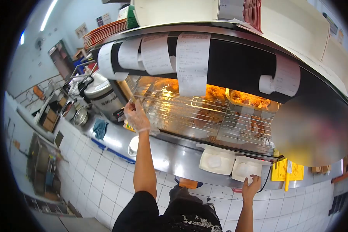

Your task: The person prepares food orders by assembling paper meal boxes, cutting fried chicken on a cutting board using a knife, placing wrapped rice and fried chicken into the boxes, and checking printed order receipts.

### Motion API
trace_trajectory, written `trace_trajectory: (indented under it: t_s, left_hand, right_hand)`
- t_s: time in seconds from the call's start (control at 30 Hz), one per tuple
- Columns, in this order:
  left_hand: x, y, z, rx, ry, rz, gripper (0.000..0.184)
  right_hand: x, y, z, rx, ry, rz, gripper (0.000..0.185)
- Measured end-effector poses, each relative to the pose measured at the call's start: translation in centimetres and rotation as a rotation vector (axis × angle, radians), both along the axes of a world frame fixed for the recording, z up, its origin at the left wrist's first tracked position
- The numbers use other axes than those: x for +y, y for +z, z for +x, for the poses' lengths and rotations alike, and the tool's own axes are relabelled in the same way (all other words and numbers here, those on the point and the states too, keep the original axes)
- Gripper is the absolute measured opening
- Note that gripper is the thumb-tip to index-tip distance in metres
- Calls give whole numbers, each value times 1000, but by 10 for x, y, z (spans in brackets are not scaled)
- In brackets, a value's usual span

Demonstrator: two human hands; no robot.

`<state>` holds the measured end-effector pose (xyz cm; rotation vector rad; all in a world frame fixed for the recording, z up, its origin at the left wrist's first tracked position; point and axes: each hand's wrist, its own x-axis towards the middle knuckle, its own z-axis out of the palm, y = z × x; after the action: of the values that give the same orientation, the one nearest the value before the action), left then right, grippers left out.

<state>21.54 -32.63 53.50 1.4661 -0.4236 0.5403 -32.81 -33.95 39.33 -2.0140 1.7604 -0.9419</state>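
My left hand (137,116), in a clear plastic glove, is raised at the left end of the lit warming cabinet (174,133). Its fingers are pinched together near the cabinet's side edge; what they hold, if anything, is too small to make out. My bare right hand (251,187) has its fingers apart at the front edge of a white paper box (255,167). A second open white box (208,167) sits just left of it on the steel counter. Fried pieces (249,99) lie on a tray inside the cabinet, behind wire racks.
Printed slips (192,63) hang along the cabinet top. A yellow board (297,171) with a yellow-handled knife (287,181) lies at the right, beside a blurred patch. On the left stand a large cooker (100,92), a metal bowl (81,116) and a blue cloth (100,128).
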Motion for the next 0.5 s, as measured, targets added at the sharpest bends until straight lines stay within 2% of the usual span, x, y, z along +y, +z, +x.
trace_trajectory:
  t_s: [0.03,0.13,0.2,0.27,0.3,0.4,0.5]
  left_hand:
    - [6,6,-5,47,-8,13,47]
    - [23,15,-32,-60,10,272,35]
    - [27,12,-23,-326,102,462,28]
    - [23,21,-1,-662,315,657,27]
    - [21,72,-31,-131,-18,415,28]
    - [-11,92,27,-592,-69,812,37]
    - [-42,130,47,-468,-298,1601,45]
  right_hand:
    - [2,6,0,-43,50,-1,25]
    - [3,34,32,-185,242,-86,27]
    - [2,71,64,-265,391,-139,28]
    - [2,96,91,-310,481,-156,29]
    - [3,105,100,-333,522,-172,30]
    - [13,121,116,-342,600,-129,31]
    - [30,113,130,-354,612,-84,29]
